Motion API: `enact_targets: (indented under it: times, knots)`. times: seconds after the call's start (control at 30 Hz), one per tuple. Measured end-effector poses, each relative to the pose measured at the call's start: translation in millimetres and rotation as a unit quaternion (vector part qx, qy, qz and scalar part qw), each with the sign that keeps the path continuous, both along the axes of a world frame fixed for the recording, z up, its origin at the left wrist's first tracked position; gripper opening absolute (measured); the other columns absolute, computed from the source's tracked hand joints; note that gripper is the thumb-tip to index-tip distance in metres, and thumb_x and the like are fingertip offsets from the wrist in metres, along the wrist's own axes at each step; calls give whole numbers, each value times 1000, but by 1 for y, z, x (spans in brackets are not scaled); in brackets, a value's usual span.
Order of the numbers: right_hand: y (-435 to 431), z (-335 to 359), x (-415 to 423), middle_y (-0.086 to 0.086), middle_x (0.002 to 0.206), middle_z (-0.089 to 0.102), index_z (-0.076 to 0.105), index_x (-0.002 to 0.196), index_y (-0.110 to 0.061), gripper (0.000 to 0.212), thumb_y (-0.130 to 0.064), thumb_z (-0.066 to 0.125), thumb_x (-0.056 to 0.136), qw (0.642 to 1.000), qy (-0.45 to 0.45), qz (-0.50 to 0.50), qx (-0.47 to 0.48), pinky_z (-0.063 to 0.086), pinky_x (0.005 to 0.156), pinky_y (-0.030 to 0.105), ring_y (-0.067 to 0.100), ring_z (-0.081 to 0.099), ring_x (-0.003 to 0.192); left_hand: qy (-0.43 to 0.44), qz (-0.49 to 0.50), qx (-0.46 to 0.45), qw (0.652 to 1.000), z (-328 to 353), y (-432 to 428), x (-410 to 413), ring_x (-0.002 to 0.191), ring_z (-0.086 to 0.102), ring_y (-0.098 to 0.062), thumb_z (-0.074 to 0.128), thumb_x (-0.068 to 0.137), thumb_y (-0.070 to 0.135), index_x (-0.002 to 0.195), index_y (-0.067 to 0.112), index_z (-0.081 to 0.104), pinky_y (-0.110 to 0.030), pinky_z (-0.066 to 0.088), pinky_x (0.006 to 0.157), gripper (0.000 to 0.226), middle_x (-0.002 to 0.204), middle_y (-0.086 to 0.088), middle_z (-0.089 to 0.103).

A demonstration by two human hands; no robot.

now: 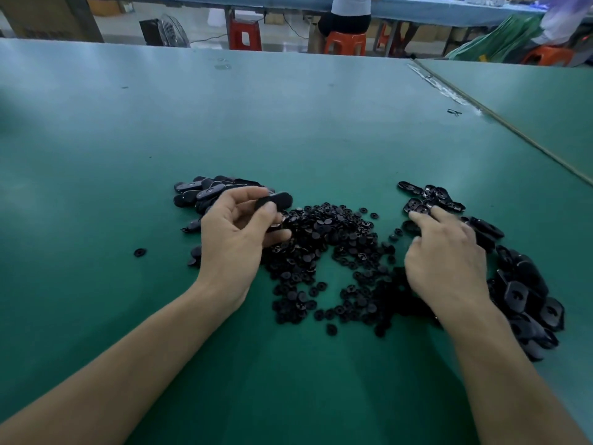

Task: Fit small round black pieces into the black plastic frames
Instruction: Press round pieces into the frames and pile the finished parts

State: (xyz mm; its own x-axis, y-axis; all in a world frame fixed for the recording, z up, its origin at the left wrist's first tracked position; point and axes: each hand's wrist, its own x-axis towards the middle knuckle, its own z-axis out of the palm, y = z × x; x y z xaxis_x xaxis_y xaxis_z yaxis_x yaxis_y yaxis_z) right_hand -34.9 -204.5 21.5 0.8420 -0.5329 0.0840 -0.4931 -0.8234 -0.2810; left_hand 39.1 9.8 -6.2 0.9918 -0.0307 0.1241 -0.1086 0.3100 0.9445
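Observation:
A heap of small round black pieces (333,252) lies in the middle of the green table (288,123). My left hand (234,239) hovers at the heap's left edge and pinches an oblong black frame (279,200) between thumb and fingers. A pile of oblong black frames (202,191) sits behind that hand. My right hand (446,258) rests palm down at the heap's right edge, fingers stretched onto an open frame (415,205). More open black frames (526,293) lie to its right.
One stray round piece (140,252) lies left of the piles. A seam (513,130) runs diagonally to a second table at the right. Beyond the far edge are red stools (245,35), a fan (168,30) and seated people.

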Motion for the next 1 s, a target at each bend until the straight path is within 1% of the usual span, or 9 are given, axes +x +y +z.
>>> enact_targets:
  times: [0.17,0.33,0.43,0.53,0.63,0.7,0.83,0.93,1.0]
  knots:
    - [-4,-3,-1,14,133,58,59,138,-22,41,-13,52,99,999,-13,-33,-24,42,96,49,38,46,121,50,50,-55,996,2,1,6,87,68,-5,58,96,-7,126,10,57,-22,58,78,35,102,0,62]
    - [-5,-5,-1,15,119,63,69,124,-19,27,-21,59,99,996,-57,-48,-38,46,92,47,38,54,111,53,59,29,996,0,2,4,117,61,1,65,92,-6,155,12,32,-33,50,105,73,139,6,51]
    - [-9,-7,-2,17,114,67,71,120,-14,25,-17,56,100,991,-119,-49,-23,51,88,45,38,59,105,15,52,71,996,-1,3,0,122,58,4,67,92,-3,156,18,28,-28,51,103,77,154,11,35]
    - [-8,-6,-2,13,107,70,70,119,-11,24,-14,54,102,974,-225,-12,12,48,79,29,25,62,90,-45,32,105,993,0,3,-6,116,63,2,69,91,-2,137,30,50,-21,54,92,60,143,11,48]
    - [10,-1,0,-5,88,71,73,114,-17,21,-12,58,100,942,-289,104,137,39,62,8,-1,54,65,-76,-15,119,990,3,3,-9,91,71,-12,72,89,4,112,20,67,-37,61,86,28,104,2,69]
    - [22,-1,1,-18,74,67,74,104,-28,20,-13,62,98,911,-288,167,243,40,59,8,-3,56,61,-95,-55,133,985,5,2,-13,77,71,-18,73,86,14,108,13,69,-37,62,76,22,90,-1,72]
    - [39,-5,0,-15,76,72,76,96,-24,17,-9,69,92,852,-246,238,395,46,66,11,-2,64,68,-108,-112,178,972,6,-2,-21,78,74,-21,78,81,29,107,18,72,-34,63,70,29,87,-3,75]
    - [45,-7,-1,-8,83,76,73,92,-24,20,-4,73,88,823,-242,255,446,51,69,13,2,69,74,-119,-123,209,963,4,-2,-20,76,75,-22,79,86,17,102,19,73,-37,62,73,17,85,-3,77]
    - [47,-9,0,-9,86,76,73,93,-24,22,-3,76,85,824,-239,253,447,53,74,15,4,71,80,-113,-126,192,967,4,-2,-19,71,75,-21,76,87,9,98,19,73,-30,61,68,15,80,-4,77]
